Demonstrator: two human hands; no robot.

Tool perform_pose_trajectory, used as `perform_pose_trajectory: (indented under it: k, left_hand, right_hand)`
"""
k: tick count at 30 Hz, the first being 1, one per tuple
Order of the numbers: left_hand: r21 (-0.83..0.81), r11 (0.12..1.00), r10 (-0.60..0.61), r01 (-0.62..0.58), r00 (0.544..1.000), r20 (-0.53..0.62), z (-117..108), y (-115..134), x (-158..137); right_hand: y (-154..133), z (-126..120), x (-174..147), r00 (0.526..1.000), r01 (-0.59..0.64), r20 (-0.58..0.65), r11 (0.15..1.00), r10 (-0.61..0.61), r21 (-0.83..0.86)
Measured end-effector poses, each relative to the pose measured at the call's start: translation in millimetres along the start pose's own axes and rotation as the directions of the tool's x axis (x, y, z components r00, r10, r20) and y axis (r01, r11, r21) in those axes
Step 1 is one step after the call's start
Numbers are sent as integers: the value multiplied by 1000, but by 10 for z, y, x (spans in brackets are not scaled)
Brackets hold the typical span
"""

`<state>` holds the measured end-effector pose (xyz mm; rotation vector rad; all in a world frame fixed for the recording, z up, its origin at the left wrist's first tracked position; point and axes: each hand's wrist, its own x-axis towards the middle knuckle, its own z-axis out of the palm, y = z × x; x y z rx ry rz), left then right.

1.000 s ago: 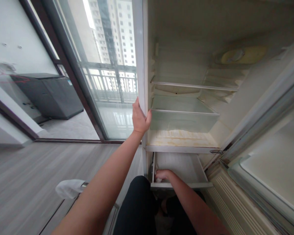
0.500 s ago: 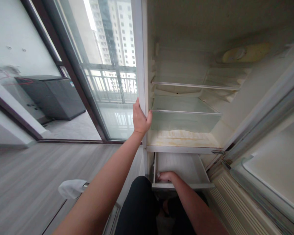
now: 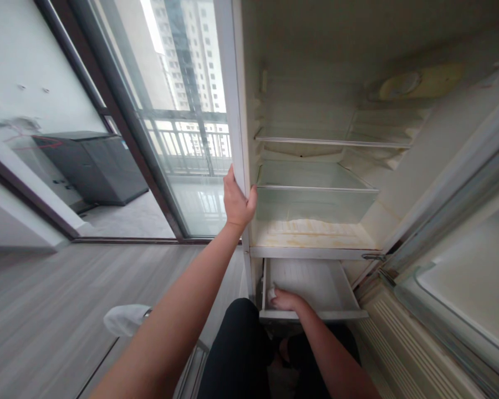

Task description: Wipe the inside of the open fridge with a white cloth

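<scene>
My left hand (image 3: 238, 200) grips the front left edge of the open fridge (image 3: 242, 138), with the thumb on the inner side and the fingers around the outside. Lower down, my right hand (image 3: 286, 300) is inside the pulled-out white drawer (image 3: 336, 316). Its fingers are closed on a small white cloth (image 3: 271, 293) pressed to the drawer's left wall; most of the cloth is hidden by the hand. Above the drawer, the compartment floor (image 3: 311, 235) carries yellowish stains.
Glass shelves (image 3: 316, 188) cross the fridge interior. The fridge door (image 3: 461, 288) and ribbed lower door (image 3: 411, 343) stand open at right. A white cloth (image 3: 125, 320) hangs over a metal bar at lower left. Behind are a sliding glass door (image 3: 199, 205) and dark cabinet (image 3: 103, 166).
My right hand has shifted slightly within the drawer along its left wall, and more of the white cloth shows. My left hand keeps its hold. The view has tilted slightly.
</scene>
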<state>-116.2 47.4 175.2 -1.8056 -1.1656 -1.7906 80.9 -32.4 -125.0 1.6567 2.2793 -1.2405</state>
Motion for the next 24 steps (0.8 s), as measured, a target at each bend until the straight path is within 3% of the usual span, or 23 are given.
perform_pose_trajectory:
  k: [8, 12, 15, 19, 24]
  left_hand:
    - [9, 1000, -22, 23, 1000, -3, 6, 10, 3]
    - [8, 999, -41, 42, 999, -9, 5, 16, 6]
    - [8, 999, -46, 46, 999, -5, 3, 19, 9]
    - [-7, 999, -47, 47, 999, 3, 3, 21, 10]
    - [-19, 999, -43, 43, 999, -10, 8, 24, 12]
  right_hand:
    - [-37, 80, -356, 972, -46, -232, 996, 27, -77]
    - [-117, 164, -517, 905, -147, -418, 978, 73, -149]
    - [-103, 223, -575, 855, -109, -519, 978, 0, -179]
    - [-21, 310, -609, 818, 50, -542, 963, -192, -265]
    - [2, 334, -606, 823, 64, -528, 958, -209, -279]
